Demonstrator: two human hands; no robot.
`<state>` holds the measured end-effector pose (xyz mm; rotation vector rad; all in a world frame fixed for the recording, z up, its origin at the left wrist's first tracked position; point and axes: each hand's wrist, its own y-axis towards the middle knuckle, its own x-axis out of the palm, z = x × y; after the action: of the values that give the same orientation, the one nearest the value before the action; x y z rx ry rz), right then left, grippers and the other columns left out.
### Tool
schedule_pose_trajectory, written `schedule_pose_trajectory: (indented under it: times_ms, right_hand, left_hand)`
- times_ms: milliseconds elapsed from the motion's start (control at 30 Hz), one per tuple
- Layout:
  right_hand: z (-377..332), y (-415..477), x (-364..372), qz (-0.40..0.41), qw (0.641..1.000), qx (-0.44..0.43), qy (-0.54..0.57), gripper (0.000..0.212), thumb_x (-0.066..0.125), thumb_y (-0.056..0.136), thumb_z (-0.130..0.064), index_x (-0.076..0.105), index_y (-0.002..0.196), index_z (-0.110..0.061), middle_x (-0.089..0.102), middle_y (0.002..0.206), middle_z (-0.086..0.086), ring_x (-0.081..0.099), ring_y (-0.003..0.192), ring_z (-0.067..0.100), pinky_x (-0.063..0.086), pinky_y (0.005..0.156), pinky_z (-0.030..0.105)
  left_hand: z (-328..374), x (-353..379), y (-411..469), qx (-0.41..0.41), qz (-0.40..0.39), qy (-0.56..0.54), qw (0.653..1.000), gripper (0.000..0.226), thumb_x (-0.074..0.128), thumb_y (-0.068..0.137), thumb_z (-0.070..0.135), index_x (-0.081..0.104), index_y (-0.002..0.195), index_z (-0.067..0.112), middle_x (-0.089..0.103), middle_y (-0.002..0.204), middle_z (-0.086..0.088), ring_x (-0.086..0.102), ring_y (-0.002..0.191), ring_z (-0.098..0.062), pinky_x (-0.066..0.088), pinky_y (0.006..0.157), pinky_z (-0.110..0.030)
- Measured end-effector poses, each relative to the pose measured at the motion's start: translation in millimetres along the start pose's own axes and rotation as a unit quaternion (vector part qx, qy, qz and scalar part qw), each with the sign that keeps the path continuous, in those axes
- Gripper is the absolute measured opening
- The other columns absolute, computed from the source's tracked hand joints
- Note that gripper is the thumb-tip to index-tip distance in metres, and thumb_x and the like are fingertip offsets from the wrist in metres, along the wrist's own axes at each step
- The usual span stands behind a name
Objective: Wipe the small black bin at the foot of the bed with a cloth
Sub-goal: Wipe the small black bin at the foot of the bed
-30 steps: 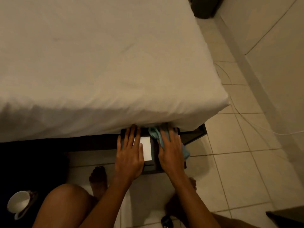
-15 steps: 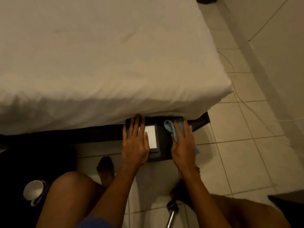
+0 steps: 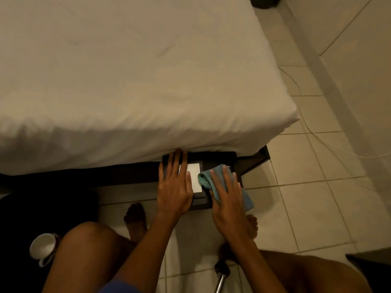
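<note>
Small black bin (image 3: 213, 160) on the tiled floor (image 3: 317, 208) at the foot of the bed (image 3: 127, 81), tucked partly under the overhanging white sheet, against the dark bed frame (image 3: 95, 176). White rectangular panel (image 3: 195, 178) on its top face, between the two hands. Teal cloth (image 3: 213, 182) bunched over the right side of the top, one end trailing down past the bin's right edge. Right hand (image 3: 227, 199) spread flat on the cloth, fingers extended, pressing it onto the bin rather than curling round it. Left hand (image 3: 174, 187) open, palm down on the left part of the top, fingertips reaching the hem of the sheet, thumb at the edge of the white panel. Bare knees low in the view, bare feet on the tiles just below the bin. White cup (image 3: 43, 246) lying on a dark patch at lower left. Thin white cable (image 3: 338, 150) running across the tiles at right. Metal tube with a black end (image 3: 221, 275) at the bottom edge, between the knees.
</note>
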<state>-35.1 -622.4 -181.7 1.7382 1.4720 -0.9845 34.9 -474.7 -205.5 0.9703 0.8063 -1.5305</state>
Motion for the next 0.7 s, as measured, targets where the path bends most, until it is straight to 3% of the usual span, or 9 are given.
schedule_pose_trajectory:
  times_ms: [100, 167, 233, 300, 467, 567, 633, 700]
  right_hand:
    - [3.8, 5.5, -10.8, -0.046, 0.998, -0.005, 0.031, 0.064, 0.031, 0.092, -0.063, 0.017, 0.150, -0.040, 0.002, 0.162, -0.006, -0.007, 0.149, 0.017, -0.001, 0.117, 0.038]
    - [4.3, 6.5, -20.5, -0.055, 0.995, 0.000, 0.083, 0.074, 0.033, 0.087, -0.072, 0.018, 0.151, -0.039, 0.007, 0.162, -0.006, 0.002, 0.149, 0.017, 0.008, 0.118, 0.037]
    - [5.2, 11.8, -33.1, -0.027, 0.990, 0.042, 0.132, 0.068, 0.041, 0.090, -0.063, 0.025, 0.149, -0.034, 0.022, 0.157, -0.003, 0.028, 0.141, 0.017, 0.032, 0.110, 0.035]
    - [8.9, 23.2, -45.4, 0.008, 0.990, 0.082, 0.112, 0.059, 0.045, 0.093, -0.052, 0.036, 0.145, -0.025, 0.040, 0.143, 0.002, 0.044, 0.126, 0.019, 0.042, 0.097, 0.030]
    - [11.6, 56.0, -54.5, -0.027, 0.995, 0.099, 0.009, 0.047, 0.056, 0.090, -0.051, 0.058, 0.125, -0.020, 0.059, 0.119, 0.007, 0.053, 0.110, 0.024, 0.050, 0.088, 0.037]
    - [12.7, 60.1, -59.8, -0.026, 0.991, 0.120, 0.052, 0.036, 0.065, 0.082, -0.052, 0.065, 0.104, -0.023, 0.065, 0.090, -0.003, 0.062, 0.083, 0.014, 0.052, 0.065, 0.027]
    - [17.7, 51.6, -67.0, -0.011, 0.985, 0.155, 0.074, 0.032, 0.071, 0.081, -0.045, 0.068, 0.100, -0.020, 0.063, 0.079, -0.006, 0.058, 0.071, 0.007, 0.042, 0.055, 0.018]
    - [25.9, 36.3, -70.4, 0.000, 0.983, 0.169, 0.076, 0.035, 0.074, 0.078, -0.045, 0.069, 0.100, -0.018, 0.063, 0.079, -0.005, 0.058, 0.070, 0.006, 0.040, 0.055, 0.018]
  left_hand:
    - [-0.3, -0.7, -0.1, 0.004, -0.004, 0.006, 1.000, 0.059, 0.021, 0.103, 0.034, 0.004, 0.158, 0.023, 0.001, 0.167, 0.002, -0.002, 0.154, -0.013, 0.004, 0.125, -0.046]
    - [-0.9, -1.9, 0.1, 0.005, -0.011, 0.008, 1.000, 0.059, 0.020, 0.103, 0.035, 0.003, 0.158, 0.023, -0.001, 0.166, 0.002, -0.003, 0.153, -0.013, 0.004, 0.125, -0.046]
    - [-1.9, -4.4, 1.9, 0.006, -0.026, 0.007, 1.000, 0.060, 0.017, 0.102, 0.039, 0.001, 0.158, 0.023, -0.003, 0.166, 0.002, -0.005, 0.153, -0.013, 0.003, 0.125, -0.047]
    - [-1.7, -8.3, 2.5, 0.012, -0.043, 0.005, 0.999, 0.062, 0.011, 0.100, 0.043, -0.002, 0.158, 0.025, -0.006, 0.166, 0.003, -0.008, 0.152, -0.013, 0.001, 0.125, -0.047]
    - [0.4, -22.4, 5.5, 0.020, -0.089, -0.005, 0.996, 0.070, 0.002, 0.093, 0.052, -0.003, 0.158, 0.025, -0.008, 0.166, 0.003, -0.011, 0.152, -0.014, -0.005, 0.124, -0.044]
    - [2.3, -31.9, 9.9, 0.031, -0.108, 0.015, 0.993, 0.068, 0.020, 0.099, 0.048, 0.005, 0.158, 0.019, 0.001, 0.167, -0.004, -0.003, 0.154, -0.020, -0.001, 0.125, -0.044]
    - [5.4, -39.1, 13.2, 0.045, -0.089, 0.009, 0.995, 0.063, 0.040, 0.100, 0.035, 0.021, 0.156, 0.013, 0.017, 0.164, -0.011, 0.011, 0.153, -0.028, 0.009, 0.125, -0.047]
    - [12.4, -45.4, 18.8, 0.072, -0.038, 0.000, 0.997, 0.054, 0.050, 0.095, 0.025, 0.043, 0.146, 0.009, 0.043, 0.150, -0.016, 0.037, 0.142, -0.035, 0.030, 0.117, -0.048]
